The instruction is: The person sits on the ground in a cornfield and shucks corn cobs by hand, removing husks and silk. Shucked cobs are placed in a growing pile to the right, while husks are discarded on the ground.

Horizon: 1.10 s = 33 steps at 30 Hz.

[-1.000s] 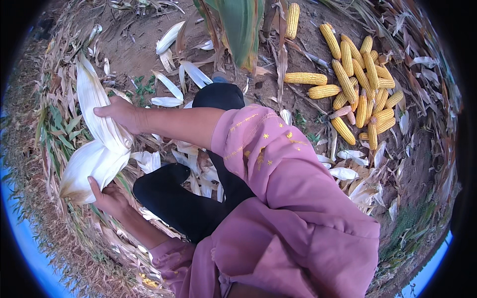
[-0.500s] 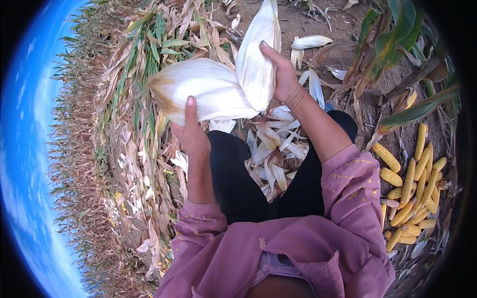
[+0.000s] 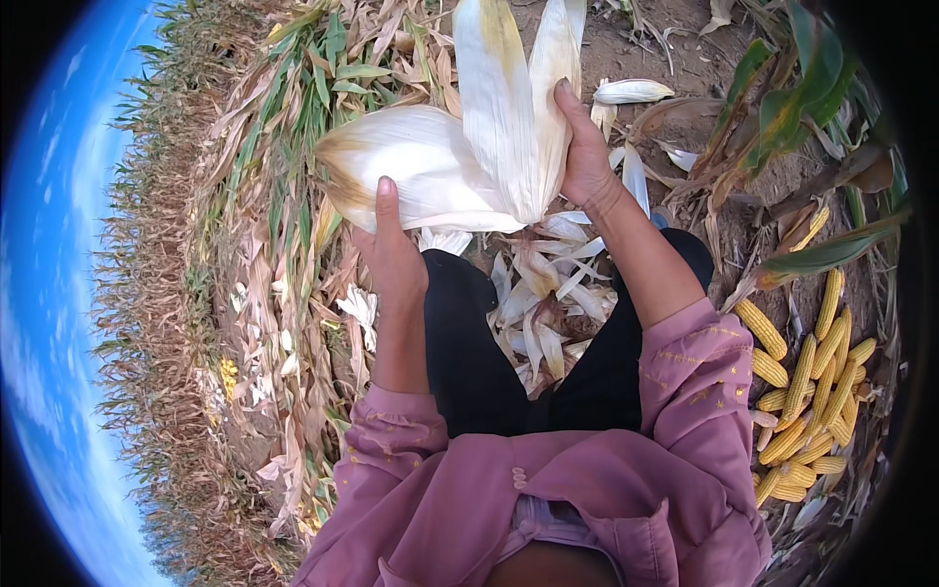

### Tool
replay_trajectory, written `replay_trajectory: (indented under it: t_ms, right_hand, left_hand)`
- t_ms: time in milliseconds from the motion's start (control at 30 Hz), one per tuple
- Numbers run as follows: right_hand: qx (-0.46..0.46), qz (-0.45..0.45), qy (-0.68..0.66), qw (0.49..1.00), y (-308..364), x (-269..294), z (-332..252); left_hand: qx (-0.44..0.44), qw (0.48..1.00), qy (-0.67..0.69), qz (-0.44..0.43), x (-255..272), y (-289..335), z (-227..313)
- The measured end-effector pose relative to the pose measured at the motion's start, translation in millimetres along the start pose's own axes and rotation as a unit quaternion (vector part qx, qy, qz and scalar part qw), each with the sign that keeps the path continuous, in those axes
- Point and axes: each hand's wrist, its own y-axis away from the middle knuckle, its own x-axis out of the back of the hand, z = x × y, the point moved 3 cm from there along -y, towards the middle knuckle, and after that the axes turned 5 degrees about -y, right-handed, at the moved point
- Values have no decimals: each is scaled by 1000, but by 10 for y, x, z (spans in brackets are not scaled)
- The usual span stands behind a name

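Pale corn husks [image 3: 416, 161], browned at the far-left tip, lie in my left hand [image 3: 389, 245], its thumb pressed on top. My right hand [image 3: 590, 161] grips more upright white husk leaves [image 3: 499, 93], thumb along their right edge. The two sets meet at a point between the hands, above my knees. Whether an ear is inside them I cannot tell. Between my legs lies a heap of loose dry husks [image 3: 536, 318].
Husked yellow corn ears [image 3: 827, 372] are piled on the ground at right. A husk-covered ear [image 3: 634, 91] lies beyond my right hand. Green-brown corn leaves [image 3: 831, 249] hang at right; dry stalks [image 3: 264, 245] spread along the left.
The husk leaves in my right hand have parted into two upright pieces. Both hands and the husks appear shifted slightly right in the picture.
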Motion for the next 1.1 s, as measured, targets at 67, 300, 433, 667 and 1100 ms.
replay_trajectory:
  t_ms: [67, 300, 433, 667, 1100]
  right_hand:
    - [-4, 2, 4, 1000, -12, 33, 7]
    - [22, 6, 116, 993, -11, 43, 68]
    - [25, 24, 164, 986, 27, -23, 81]
    - [21, -13, 241, 970, 53, -48, 168]
    - [31, -6, 176, 984, 35, -41, 117]
  left_hand:
    - [14, 1000, -13, 12, -2, -6, -5]
    - [54, 988, 41, -142, -51, -14, -133]
    - [31, 978, -16, -205, -229, 109, -221]
    - [90, 988, 5, -125, -188, 80, -463]
    - [83, 989, 36, -117, -82, 85, -520]
